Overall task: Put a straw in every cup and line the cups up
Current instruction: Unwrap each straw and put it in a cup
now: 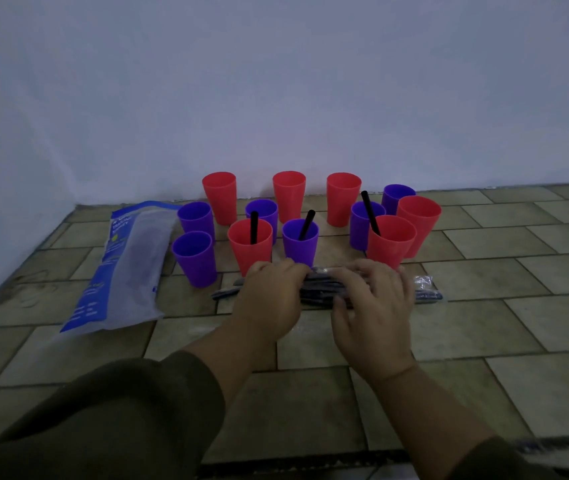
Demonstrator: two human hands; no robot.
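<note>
Closest to the camera are two arms in dark green sleeves (109,407), reaching forward over a floor mat (483,341) that looks like tan bricks. The left hand (271,296) and the right hand (371,306) both rest palm down on a clear pack of black straws (426,293) that lies flat on the mat. The left fingers (290,266) are curled over the far edge of the pack. The right fingers (366,271) are spread a little and press on the top of it. I cannot tell if either hand is really gripping the pack or just touching it.

Just behind the pack stand the cups, all upright and in a loose bunch, not in a line. Three of them have a black straw inside: a red cup with a straw (250,245) at the front left, a purple cup with a straw (300,240) next to it, and a red cup on the right with a straw (391,239). The other red and purple cups have no straw. Three tall red cups (289,195) stand at the back near the white wall (276,81).

To the left, a blue and clear plastic bag (127,268) lies flat on the mat, just beside two purple cups (194,258).
</note>
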